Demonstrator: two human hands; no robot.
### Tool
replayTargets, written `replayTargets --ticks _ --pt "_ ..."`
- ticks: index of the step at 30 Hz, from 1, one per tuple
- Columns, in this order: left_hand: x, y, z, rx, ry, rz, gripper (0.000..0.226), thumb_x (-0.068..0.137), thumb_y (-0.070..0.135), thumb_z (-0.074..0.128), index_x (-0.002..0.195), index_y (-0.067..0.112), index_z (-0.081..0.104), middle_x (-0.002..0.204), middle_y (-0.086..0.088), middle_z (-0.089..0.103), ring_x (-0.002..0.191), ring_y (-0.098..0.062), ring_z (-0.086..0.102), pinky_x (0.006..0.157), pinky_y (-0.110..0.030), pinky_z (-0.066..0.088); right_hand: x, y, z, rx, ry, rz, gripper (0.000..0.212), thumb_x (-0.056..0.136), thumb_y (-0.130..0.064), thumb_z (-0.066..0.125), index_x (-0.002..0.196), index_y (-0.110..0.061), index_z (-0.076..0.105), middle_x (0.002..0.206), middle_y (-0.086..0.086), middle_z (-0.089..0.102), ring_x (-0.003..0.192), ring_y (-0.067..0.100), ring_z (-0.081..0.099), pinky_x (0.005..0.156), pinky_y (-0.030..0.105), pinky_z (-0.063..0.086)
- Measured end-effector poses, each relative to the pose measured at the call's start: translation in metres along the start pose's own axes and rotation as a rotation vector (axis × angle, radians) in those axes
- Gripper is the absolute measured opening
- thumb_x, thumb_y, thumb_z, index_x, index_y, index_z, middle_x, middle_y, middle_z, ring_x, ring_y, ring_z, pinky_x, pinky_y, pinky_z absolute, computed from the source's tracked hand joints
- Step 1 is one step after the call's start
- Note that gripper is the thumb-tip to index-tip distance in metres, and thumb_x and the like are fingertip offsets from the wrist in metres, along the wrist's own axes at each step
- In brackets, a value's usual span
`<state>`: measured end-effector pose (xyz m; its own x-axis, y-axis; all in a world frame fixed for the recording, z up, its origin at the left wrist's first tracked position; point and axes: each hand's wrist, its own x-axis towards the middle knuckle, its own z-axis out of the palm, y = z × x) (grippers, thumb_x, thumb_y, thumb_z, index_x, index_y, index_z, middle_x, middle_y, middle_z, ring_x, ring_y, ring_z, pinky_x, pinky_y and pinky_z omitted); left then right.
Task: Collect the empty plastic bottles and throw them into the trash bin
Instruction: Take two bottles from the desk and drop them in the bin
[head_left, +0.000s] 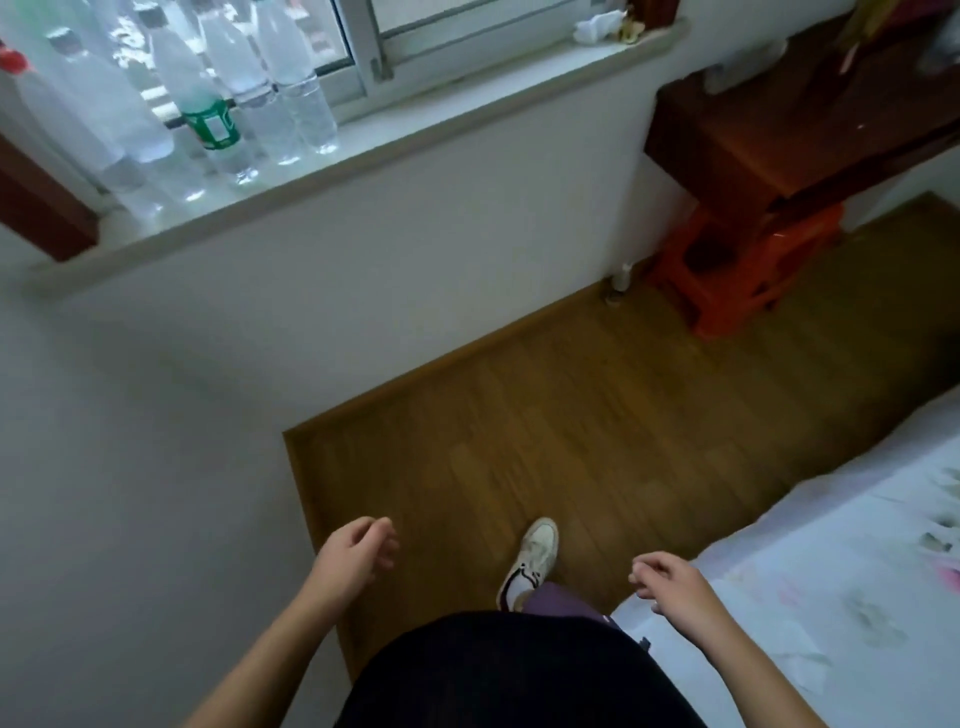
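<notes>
Several clear plastic bottles (291, 98) stand in a cluster on the window sill (415, 98) at the upper left. One of them wears a green label (213, 124), and one at the far left has a red cap (13, 62). My left hand (358, 556) hangs low at centre left with its fingers loosely curled and nothing in it. My right hand (670, 579) is level with it on the right, also loosely curled and holding nothing. Both hands are far below the bottles. No trash bin is in view.
A dark wooden desk (769, 145) stands at the upper right with a red plastic stool (737, 270) under it. A bed with a pale floral sheet (831, 561) runs along the right. Wooden floor (571, 415) lies between the white wall and the bed. My white shoe (532, 561) is on the floor.
</notes>
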<state>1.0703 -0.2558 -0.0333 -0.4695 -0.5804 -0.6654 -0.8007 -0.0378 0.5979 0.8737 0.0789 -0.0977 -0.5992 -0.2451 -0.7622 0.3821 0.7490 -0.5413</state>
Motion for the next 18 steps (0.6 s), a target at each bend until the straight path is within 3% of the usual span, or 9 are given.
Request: replayTargets --ticks 3,5,9,15,18 --pt "0.033 0.037 0.004 0.036 -0.003 -0.016 0.026 0.103 0.034 0.049 0.101 0.018 0.070 0.095 -0.005 0.074 0.090 -0.020 0.071 0.074 -0.030 0.055 0.037 -0.051 -0.021 0.030 -0.032 -0.012 0.014 0.098 -0.023 0.057 0.106 -0.017 0.066 0.101 0.002 0.073 0.092 0.015 0.069 0.090 0.039 0.055" --pt "0.057 0.056 0.005 0.061 0.008 -0.032 0.028 0.102 0.036 0.053 0.095 0.018 0.073 0.090 -0.006 0.076 0.087 -0.022 0.072 0.076 -0.038 0.056 0.059 -0.084 -0.037 0.045 -0.045 -0.041 0.014 0.097 -0.025 0.057 0.106 -0.019 0.066 0.102 0.000 0.073 0.093 0.014 0.069 0.091 0.038 0.056" --pt "0.111 0.096 0.010 0.116 0.023 -0.019 0.034 0.099 0.036 0.057 0.077 0.016 0.074 0.074 -0.008 0.075 0.070 -0.024 0.068 0.065 -0.037 0.049 0.090 -0.139 -0.076 0.088 -0.036 -0.107 0.013 0.096 -0.027 0.058 0.106 -0.023 0.066 0.102 -0.001 0.073 0.095 0.013 0.069 0.090 0.037 0.056" --pt "0.186 0.183 0.037 0.143 -0.075 -0.029 0.037 0.095 0.044 0.059 0.082 0.012 0.074 0.078 -0.012 0.074 0.072 -0.031 0.071 0.065 -0.043 0.053 0.120 -0.168 -0.135 0.195 0.066 -0.078 0.014 0.095 -0.032 0.058 0.106 -0.027 0.066 0.101 -0.003 0.073 0.095 0.013 0.069 0.088 0.035 0.057" --pt "0.223 0.247 0.068 0.219 -0.152 0.063 0.036 0.101 0.035 0.054 0.086 0.007 0.071 0.082 -0.014 0.075 0.067 -0.024 0.068 0.060 -0.035 0.053 0.135 -0.161 -0.164 0.256 0.146 -0.015 0.013 0.094 -0.034 0.058 0.104 -0.029 0.067 0.097 -0.004 0.073 0.092 0.013 0.069 0.086 0.034 0.056"
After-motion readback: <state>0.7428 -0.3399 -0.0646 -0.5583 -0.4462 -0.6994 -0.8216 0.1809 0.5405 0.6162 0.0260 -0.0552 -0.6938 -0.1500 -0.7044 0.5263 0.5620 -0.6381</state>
